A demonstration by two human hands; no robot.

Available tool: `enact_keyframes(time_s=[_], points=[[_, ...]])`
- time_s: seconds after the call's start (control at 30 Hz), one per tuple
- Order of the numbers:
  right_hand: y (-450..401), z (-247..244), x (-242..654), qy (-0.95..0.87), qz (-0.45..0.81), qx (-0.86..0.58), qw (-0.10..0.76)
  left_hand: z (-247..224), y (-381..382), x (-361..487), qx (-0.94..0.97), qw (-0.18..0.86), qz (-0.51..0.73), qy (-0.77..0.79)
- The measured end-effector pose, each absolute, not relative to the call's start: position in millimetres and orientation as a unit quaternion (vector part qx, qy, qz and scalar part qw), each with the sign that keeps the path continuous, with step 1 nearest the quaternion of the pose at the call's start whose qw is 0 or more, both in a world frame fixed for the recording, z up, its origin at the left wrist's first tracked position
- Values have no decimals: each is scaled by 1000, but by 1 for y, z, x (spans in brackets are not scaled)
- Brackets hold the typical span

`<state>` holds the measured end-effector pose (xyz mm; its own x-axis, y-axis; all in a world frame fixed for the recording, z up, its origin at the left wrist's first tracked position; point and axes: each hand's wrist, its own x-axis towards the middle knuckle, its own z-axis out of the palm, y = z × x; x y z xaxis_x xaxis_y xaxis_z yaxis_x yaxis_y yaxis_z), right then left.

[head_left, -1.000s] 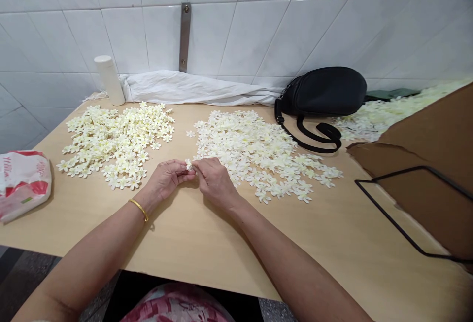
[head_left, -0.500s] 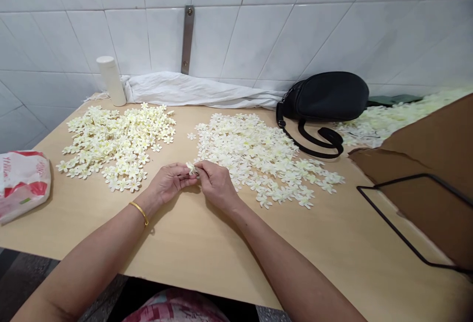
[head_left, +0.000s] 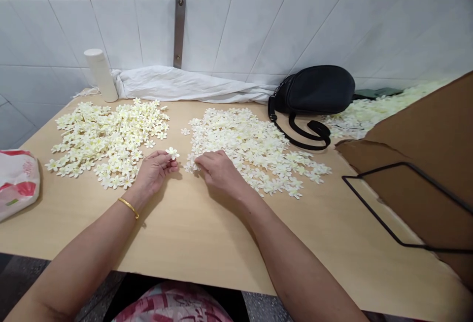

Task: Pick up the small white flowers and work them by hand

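Note:
My left hand (head_left: 155, 170), with a gold bangle at the wrist, pinches one small white flower (head_left: 172, 153) with a pale yellow centre between thumb and fingertips. It is raised a little above the table, just right of the left flower heap (head_left: 111, 137). My right hand (head_left: 218, 171) is at the near left edge of the right flower heap (head_left: 240, 134), palm down. Its thumb and fingertips are pressed together at a white flower (head_left: 190, 165) there; the fingers partly hide what lies beneath them.
A white bottle (head_left: 101, 76) and rolled white cloth (head_left: 185, 85) stand along the tiled wall. A black bag (head_left: 320, 90) with its strap lies behind the right heap. On the right are a cardboard box (head_left: 417, 149) and black wire frame (head_left: 391, 231); a red-and-white plastic packet (head_left: 18, 184) sits left.
My hands have come apart from where they met over one flower. The left keeps a flower and has moved left; the right has reached down to the right heap's edge. The view has shifted slightly.

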<state>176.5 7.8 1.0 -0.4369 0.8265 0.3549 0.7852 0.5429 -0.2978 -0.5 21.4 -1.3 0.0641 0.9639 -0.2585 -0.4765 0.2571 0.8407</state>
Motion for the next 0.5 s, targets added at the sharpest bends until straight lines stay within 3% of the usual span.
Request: enact_keyframes(time_s=[0.1, 0.3, 0.5], points=[[6, 0, 176, -869, 23, -461, 180, -1, 20, 1, 289, 673, 533, 424], [3, -8, 165, -860, 6, -433, 270, 1, 19, 1, 295, 666, 543, 417], [5, -23, 158, -885, -38, -400, 235, 3, 20, -2, 280, 649, 565, 426]])
